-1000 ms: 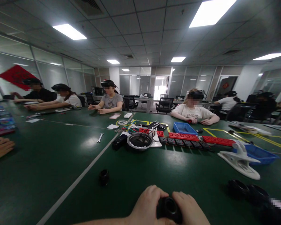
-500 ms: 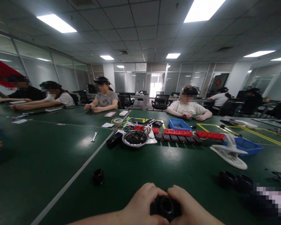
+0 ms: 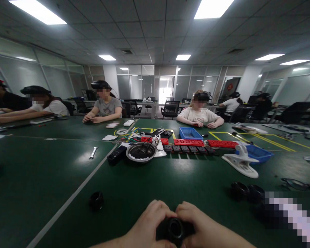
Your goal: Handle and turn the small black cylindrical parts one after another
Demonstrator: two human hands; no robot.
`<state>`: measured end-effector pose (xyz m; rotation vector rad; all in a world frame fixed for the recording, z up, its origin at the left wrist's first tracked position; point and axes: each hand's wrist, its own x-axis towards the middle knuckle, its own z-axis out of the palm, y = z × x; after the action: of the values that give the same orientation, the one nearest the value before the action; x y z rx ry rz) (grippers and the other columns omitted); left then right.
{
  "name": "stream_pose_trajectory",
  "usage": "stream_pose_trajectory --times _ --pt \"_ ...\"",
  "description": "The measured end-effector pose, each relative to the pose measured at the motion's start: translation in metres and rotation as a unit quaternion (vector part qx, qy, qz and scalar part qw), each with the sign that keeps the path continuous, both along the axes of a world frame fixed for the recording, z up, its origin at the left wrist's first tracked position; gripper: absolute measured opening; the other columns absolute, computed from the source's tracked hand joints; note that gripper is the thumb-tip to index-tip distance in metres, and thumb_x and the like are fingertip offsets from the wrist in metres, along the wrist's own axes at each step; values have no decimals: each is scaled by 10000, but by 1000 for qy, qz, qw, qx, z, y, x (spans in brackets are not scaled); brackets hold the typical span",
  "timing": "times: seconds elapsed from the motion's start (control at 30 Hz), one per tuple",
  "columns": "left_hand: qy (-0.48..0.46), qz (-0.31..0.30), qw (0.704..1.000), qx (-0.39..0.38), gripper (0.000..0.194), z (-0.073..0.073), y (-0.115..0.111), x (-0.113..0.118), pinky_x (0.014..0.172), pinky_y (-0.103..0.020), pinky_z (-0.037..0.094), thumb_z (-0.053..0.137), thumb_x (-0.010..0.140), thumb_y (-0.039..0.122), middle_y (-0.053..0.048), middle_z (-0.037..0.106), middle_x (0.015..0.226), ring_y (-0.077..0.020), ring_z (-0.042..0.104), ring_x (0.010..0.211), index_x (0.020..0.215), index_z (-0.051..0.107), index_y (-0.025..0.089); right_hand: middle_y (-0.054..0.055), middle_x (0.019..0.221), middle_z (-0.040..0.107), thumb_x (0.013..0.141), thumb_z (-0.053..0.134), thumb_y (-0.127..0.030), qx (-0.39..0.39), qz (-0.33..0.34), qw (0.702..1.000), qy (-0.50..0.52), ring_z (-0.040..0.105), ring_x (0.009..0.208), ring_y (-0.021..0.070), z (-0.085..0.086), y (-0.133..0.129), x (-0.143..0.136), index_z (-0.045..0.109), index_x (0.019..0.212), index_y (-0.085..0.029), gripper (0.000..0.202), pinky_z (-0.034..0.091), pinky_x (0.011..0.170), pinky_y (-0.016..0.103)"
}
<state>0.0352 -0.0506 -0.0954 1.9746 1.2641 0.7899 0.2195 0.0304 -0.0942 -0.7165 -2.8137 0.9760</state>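
A black ring (image 3: 173,230) is gripped between both hands — left hand (image 3: 150,224), right hand (image 3: 196,225) — low over the table (image 3: 54,179). Work judged underway: three similar pieces (image 3: 96,200) lie untouched, left and right of it.

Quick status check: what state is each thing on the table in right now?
Black ring part: held between both hands, opening facing the camera.
Left hand: gripping the part.
Right hand: gripping the part.
Black cap: lying loose on the table, untouched.
White clamp: lying on the table.
Wrench: lying flat.
Metal bowl: upright, wires inside.
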Motion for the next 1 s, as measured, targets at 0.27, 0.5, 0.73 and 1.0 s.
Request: stream_pose_trajectory --times 0.27,0.5,0.73,1.0 --pt "50 124 989 -63 431 -1 -7 15 694 -263 369 743 540 147 6 486 859 -175 458 796 927 555 182 6 711 541 466 743 -411 143 -138 980 -30 461 656 171 -11 -24 -15 528 683 -161 396 328 621 287" --pt "11 127 991 -42 418 0 -11 15 720 -255 372 685 578 99 10 490 895 -165 453 821 962 553 198 40 880 552 451 762 -481 120 -105 987 -12 475 812 230 -4 -26 -11 584 889 -164 569 345 737 344" --pt "31 85 996 -18 472 -4 -8 10 695 -255 356 752 567 155 13 485 851 -170 457 802 999 570 213 0 811 541 482 795 -317 25 -51 998 -10 483 786 185 -1 -12 -5 619 824 -166 413 352 662 258" --pt "55 128 990 -22 487 -8 -3 10 665 -245 359 793 531 290 6 490 823 -161 454 750 947 569 175 105 914 575 540 716 -390 126 -131 982 -48 488 841 288 -9 -23 -18 573 852 -150 419 336 755 393"
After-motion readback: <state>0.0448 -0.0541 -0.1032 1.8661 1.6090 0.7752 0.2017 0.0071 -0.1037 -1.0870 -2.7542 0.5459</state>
